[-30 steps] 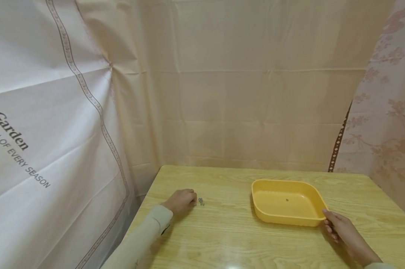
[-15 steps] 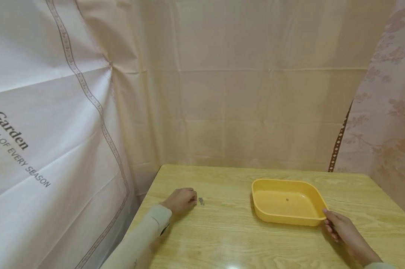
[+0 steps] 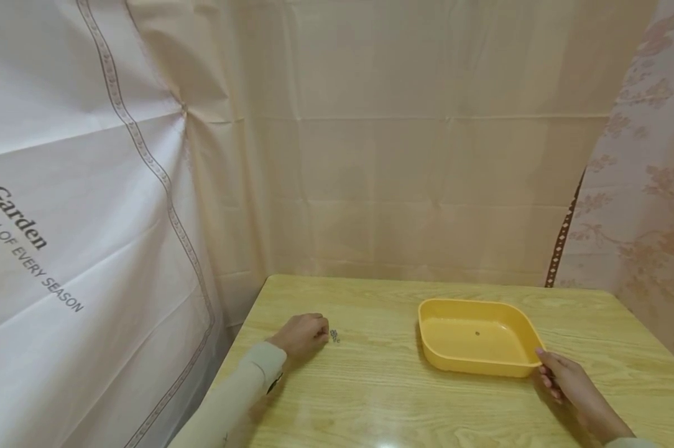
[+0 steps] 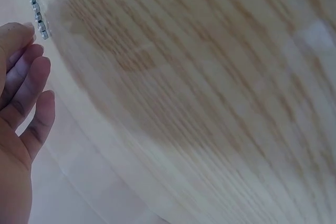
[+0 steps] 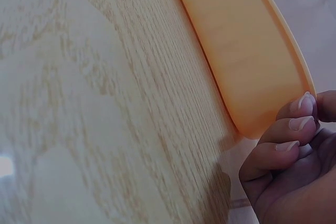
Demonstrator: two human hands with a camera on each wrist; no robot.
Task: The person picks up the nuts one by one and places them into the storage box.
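My left hand (image 3: 302, 335) is low over the left part of the table, fingers bent, its fingertips beside a small cluster of metal nuts (image 3: 334, 336). In the left wrist view, the left hand (image 4: 23, 85) has its thumb and forefinger close to the nuts (image 4: 39, 17); whether a nut is between them I cannot tell. My right hand (image 3: 566, 379) pinches the near right corner of a yellow tray (image 3: 482, 367). The right wrist view shows the thumb and fingers of that hand (image 5: 286, 156) at the rim of the tray (image 5: 236, 51). One small dark piece (image 3: 477, 333) lies inside the tray.
The wood-grain table (image 3: 370, 392) carries the tray on the right and the nuts on the left. A beige cloth (image 3: 404, 155) hangs behind it, a printed white cloth (image 3: 91, 249) on the left and a floral one (image 3: 645, 205) on the right.
The left hand has shifted very slightly toward the nuts. The right hand and the tray have stayed in place.
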